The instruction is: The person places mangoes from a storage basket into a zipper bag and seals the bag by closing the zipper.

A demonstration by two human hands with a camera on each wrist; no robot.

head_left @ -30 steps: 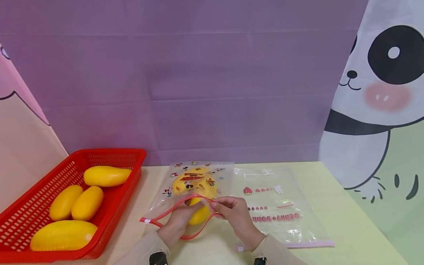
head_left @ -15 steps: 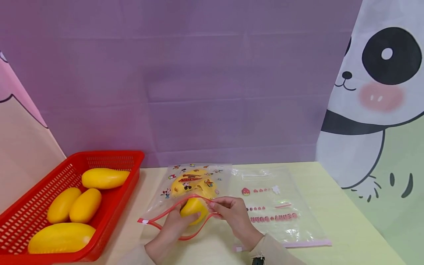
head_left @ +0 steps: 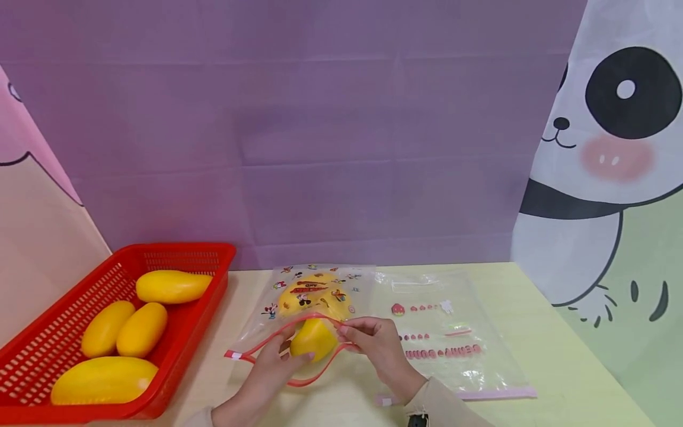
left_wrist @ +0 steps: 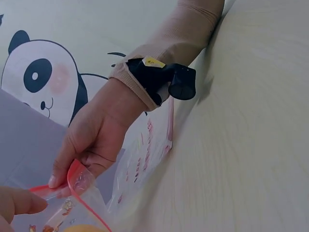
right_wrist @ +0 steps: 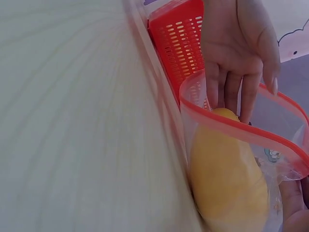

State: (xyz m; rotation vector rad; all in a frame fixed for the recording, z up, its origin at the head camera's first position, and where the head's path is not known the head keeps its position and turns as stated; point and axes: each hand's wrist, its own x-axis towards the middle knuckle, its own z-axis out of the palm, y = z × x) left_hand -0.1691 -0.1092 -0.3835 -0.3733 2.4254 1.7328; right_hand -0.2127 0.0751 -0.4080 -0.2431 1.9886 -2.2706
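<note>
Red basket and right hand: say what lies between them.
Between the red basket and the right hand, the head view shows a strip of table, the mouth of the red-edged bag, the left hand and a yellow fruit.

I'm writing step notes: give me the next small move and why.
Probably nudge the smooth yellow oval fruit deeper into the clear plastic, red-rimmed bag with the left fingers: it lies just inside the open rim, which the right hand pinches.

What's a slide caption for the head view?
Right hand pinches a red-trimmed bag; left hand at a yellow fruit in its mouth; red basket of four more fruits alongside.
</note>
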